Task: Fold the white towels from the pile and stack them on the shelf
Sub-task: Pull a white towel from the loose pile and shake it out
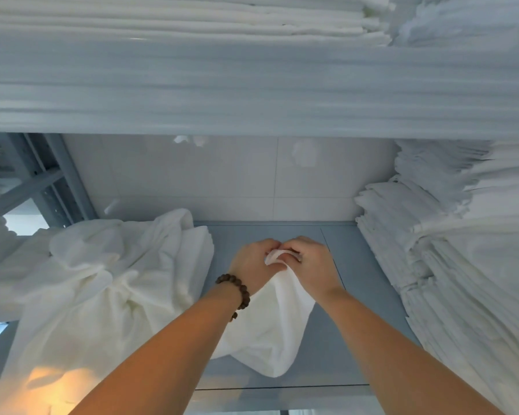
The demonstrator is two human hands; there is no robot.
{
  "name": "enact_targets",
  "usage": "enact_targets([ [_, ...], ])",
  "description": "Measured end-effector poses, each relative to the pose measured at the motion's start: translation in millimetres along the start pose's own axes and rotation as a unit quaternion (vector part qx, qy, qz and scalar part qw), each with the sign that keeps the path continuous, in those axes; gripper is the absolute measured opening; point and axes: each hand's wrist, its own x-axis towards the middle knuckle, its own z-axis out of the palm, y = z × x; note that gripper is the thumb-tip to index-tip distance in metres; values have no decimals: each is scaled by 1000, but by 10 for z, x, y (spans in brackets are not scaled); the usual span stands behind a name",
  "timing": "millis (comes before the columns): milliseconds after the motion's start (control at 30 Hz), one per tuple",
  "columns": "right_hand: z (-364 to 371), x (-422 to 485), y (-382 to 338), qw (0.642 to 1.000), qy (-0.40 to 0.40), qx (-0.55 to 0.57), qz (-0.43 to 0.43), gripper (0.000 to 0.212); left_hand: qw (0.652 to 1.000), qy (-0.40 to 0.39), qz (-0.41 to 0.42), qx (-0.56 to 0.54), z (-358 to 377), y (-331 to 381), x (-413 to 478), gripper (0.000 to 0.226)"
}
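at the centre of the frame the left hand [252, 260] and right hand [309, 262] meet, fingers curled and pinching the top edge of a white towel [267, 330] hanging over the grey shelf [327, 354], with the unfolded pile [102, 280] at left and folded stack [447, 265] at right.

Grey shelf [282, 230]: loose towel pile [102, 280] on L, folded stack [447, 280] on R, one towel [267, 327] mid.

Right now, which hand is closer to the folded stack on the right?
Right. The right hand sits nearer the folded stack, the left hand just beyond it; both pinch one towel.
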Motion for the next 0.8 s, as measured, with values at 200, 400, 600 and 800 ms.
enact_targets([
  [200,-175,-53,197,998,-21,7,59,14,997,69,-10,20,-93,-43,67,11],
  [400,-263,-48,261,982,-4,118,146,9,996,87,-24,18,-167,-55,61,13],
  [600,-199,58,-84,991,16,119,60,13,999,0,9,-49,-199,158,21,21],
  [800,-187,61,-175,989,-6,137,48,11,997,10,-29,-72,-271,145,25,6],
])
